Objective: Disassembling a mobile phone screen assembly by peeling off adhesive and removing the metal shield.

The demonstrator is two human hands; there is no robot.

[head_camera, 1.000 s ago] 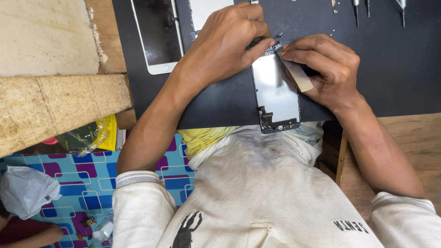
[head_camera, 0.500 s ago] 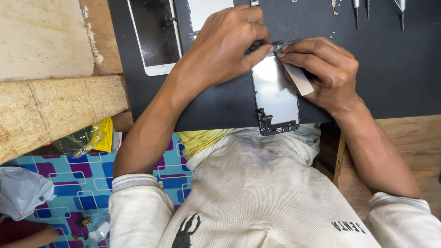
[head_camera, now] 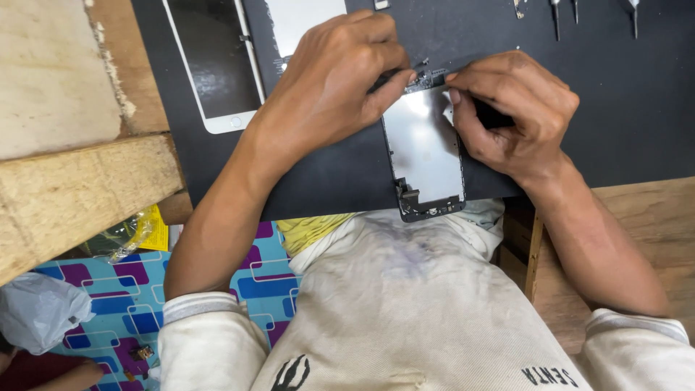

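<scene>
While curled, both hands (head_camera: 427,108) pinch phone screen (head_camera: 427,152).

The tan pry tool is gone from view under the right hand (head_camera: 517,116), whose fingers now curl tighter onto the phone screen's (head_camera: 427,148) top edge.

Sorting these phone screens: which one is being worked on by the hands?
The silver-backed screen panel between both hands, overhanging the mat's near edge; the white-framed one lies untouched, far left.

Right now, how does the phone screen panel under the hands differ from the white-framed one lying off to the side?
The panel under the hands shows its shiny metal back with dark parts at both ends; the white-framed panel shows dark glass. The left hand and right hand pinch the first at its far end; the second lies untouched. Both rest on the black mat.
</scene>
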